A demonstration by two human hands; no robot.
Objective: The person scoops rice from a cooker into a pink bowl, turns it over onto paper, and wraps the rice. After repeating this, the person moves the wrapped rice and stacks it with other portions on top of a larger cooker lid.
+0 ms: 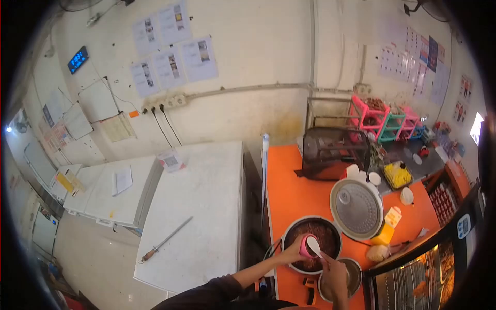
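Observation:
My left hand is wrapped around a small pink cup, tilted over a round pot. In my right hand is a white rice paddle, its blade at the cup's mouth. Beneath both, the dark-rimmed pot holds reddish-brown food that I cannot identify. A grey round lid stands raised behind the pot. Partly covered by my right hand and forearm is a metal bowl. The cup's contents are hidden.
The orange table carries a black mesh cover, a yellow carton and a tray of yellow food. A lit glass display case stands close on the right. On the white freezer at left lies a sharpening steel.

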